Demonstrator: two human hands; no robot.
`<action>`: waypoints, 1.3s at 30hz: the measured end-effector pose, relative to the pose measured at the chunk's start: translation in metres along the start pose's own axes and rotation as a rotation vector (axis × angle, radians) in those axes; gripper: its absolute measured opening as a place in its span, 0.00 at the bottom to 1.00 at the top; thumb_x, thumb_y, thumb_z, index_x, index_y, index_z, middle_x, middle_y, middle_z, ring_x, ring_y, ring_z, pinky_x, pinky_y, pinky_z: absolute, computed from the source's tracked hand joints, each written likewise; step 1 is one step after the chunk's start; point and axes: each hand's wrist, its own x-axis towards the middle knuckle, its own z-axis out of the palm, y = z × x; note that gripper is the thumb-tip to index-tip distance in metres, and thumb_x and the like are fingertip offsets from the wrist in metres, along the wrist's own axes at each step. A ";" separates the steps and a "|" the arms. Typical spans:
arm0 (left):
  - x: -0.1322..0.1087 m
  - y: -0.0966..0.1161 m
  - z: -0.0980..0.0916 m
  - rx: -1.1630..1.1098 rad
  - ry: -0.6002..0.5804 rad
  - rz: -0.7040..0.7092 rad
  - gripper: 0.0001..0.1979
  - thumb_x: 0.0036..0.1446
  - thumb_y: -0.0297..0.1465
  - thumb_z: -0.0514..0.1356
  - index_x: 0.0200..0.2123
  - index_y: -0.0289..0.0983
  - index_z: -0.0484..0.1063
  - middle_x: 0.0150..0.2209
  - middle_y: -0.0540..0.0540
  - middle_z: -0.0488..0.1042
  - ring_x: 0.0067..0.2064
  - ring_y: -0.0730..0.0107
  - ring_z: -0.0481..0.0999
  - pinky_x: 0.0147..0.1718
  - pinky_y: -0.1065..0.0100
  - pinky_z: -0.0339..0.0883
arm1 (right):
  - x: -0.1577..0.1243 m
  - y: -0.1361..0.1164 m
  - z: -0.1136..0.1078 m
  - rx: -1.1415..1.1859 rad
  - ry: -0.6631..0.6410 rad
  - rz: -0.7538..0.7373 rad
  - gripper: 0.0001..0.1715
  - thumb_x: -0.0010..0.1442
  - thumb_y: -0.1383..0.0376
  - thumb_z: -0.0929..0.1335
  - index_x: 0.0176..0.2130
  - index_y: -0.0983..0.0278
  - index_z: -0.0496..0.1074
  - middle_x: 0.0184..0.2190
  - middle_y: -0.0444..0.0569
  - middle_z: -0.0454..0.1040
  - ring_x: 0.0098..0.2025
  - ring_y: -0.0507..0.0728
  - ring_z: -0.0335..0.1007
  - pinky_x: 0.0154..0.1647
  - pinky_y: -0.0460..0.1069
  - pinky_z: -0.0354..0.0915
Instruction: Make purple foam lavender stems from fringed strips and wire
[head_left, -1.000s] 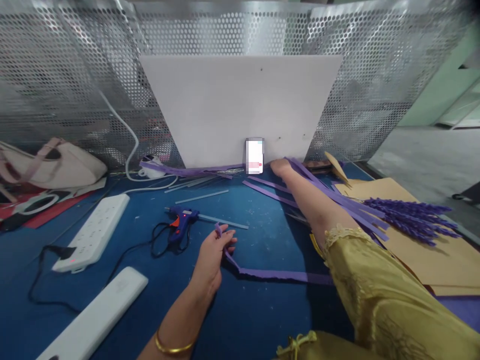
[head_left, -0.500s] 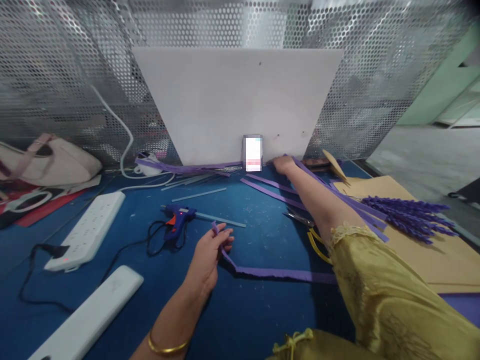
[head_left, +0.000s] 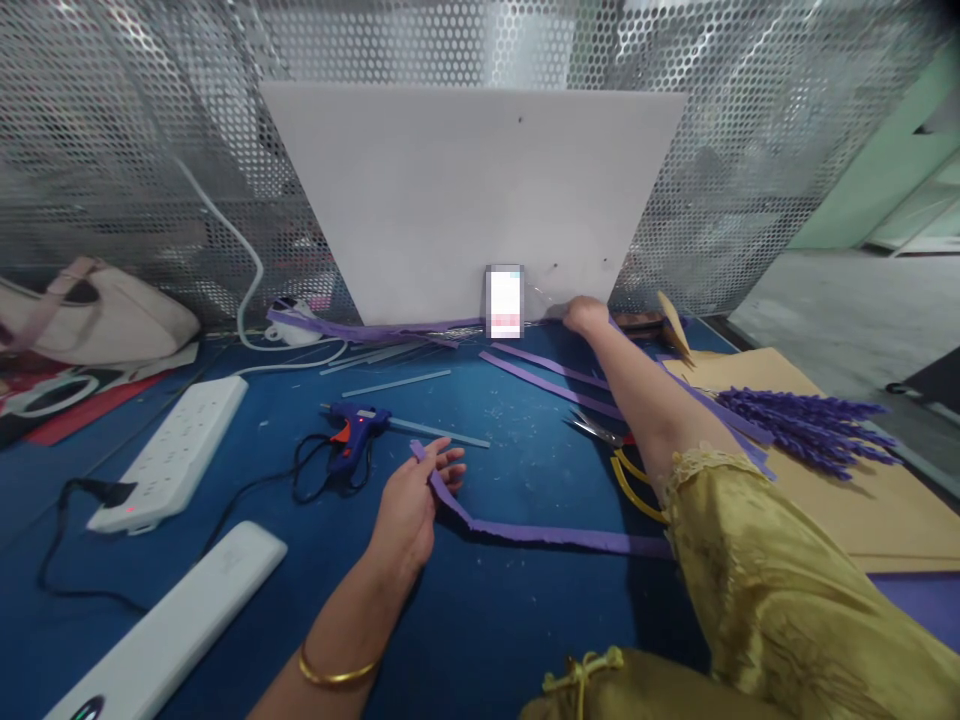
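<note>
My left hand (head_left: 409, 505) pinches one end of a long purple strip (head_left: 555, 536) between thumb and fingers, the other fingers loosely stretched. The strip trails right across the table and passes behind my right sleeve. At the foot of the white board, my right hand (head_left: 587, 315) is closed on a thin wire (head_left: 541, 296) that sticks out to its left. Left of my left hand lies a blue glue gun (head_left: 358, 435) with a clear glue stick (head_left: 442, 433) in its back. Yellow-handled scissors (head_left: 634, 485) rest partly under my right forearm.
A phone (head_left: 505, 302) leans against the white board (head_left: 450, 200). More purple strips (head_left: 551, 382) and loose glue sticks (head_left: 396, 383) lie on the blue table. Two white power strips (head_left: 180, 455) are at left. Purple flower stems (head_left: 814, 430) lie on brown paper (head_left: 885, 510) at right.
My right hand has moved slightly right and up from the table's back, and a thin wire now shows at its fingers. The strip's end stands clearer above my left thumb.
</note>
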 end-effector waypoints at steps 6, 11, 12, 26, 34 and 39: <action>-0.002 0.000 0.002 -0.028 -0.005 -0.011 0.08 0.65 0.21 0.53 0.41 0.30 0.73 0.32 0.42 0.80 0.26 0.73 0.78 0.26 0.72 0.73 | -0.003 0.020 -0.012 0.384 0.102 0.103 0.14 0.60 0.64 0.69 0.43 0.68 0.81 0.46 0.61 0.80 0.50 0.64 0.76 0.51 0.53 0.68; 0.002 -0.004 0.003 -0.020 -0.006 0.038 0.07 0.66 0.21 0.51 0.36 0.33 0.66 0.32 0.41 0.81 0.25 0.70 0.79 0.26 0.69 0.73 | -0.001 0.021 -0.030 0.733 0.262 0.042 0.13 0.60 0.65 0.69 0.41 0.68 0.80 0.39 0.53 0.82 0.43 0.56 0.77 0.47 0.48 0.69; 0.003 -0.005 0.003 -0.021 -0.009 0.046 0.07 0.67 0.22 0.51 0.35 0.34 0.66 0.32 0.41 0.81 0.25 0.70 0.79 0.26 0.69 0.73 | 0.000 0.018 -0.036 0.799 0.307 0.027 0.13 0.60 0.65 0.68 0.42 0.68 0.79 0.39 0.52 0.81 0.42 0.55 0.77 0.46 0.47 0.69; 0.008 -0.010 0.002 0.161 -0.170 0.213 0.09 0.61 0.30 0.61 0.30 0.33 0.79 0.32 0.44 0.78 0.30 0.73 0.74 0.28 0.74 0.66 | -0.217 -0.063 -0.093 1.278 -0.049 -0.389 0.09 0.58 0.66 0.68 0.38 0.67 0.77 0.21 0.42 0.72 0.19 0.49 0.69 0.21 0.43 0.61; -0.023 0.001 -0.004 0.151 -0.212 0.319 0.09 0.56 0.35 0.65 0.29 0.35 0.81 0.27 0.47 0.75 0.28 0.73 0.71 0.28 0.73 0.62 | -0.295 -0.058 -0.051 0.688 -0.179 -0.292 0.17 0.59 0.70 0.65 0.46 0.65 0.78 0.28 0.46 0.79 0.24 0.53 0.75 0.31 0.47 0.68; -0.067 0.001 -0.020 -0.158 -0.353 0.225 0.11 0.61 0.36 0.62 0.34 0.34 0.79 0.27 0.48 0.75 0.28 0.76 0.73 0.30 0.74 0.67 | -0.295 -0.056 -0.062 0.538 0.010 -0.244 0.21 0.63 0.62 0.66 0.50 0.70 0.76 0.53 0.66 0.75 0.53 0.69 0.72 0.51 0.57 0.65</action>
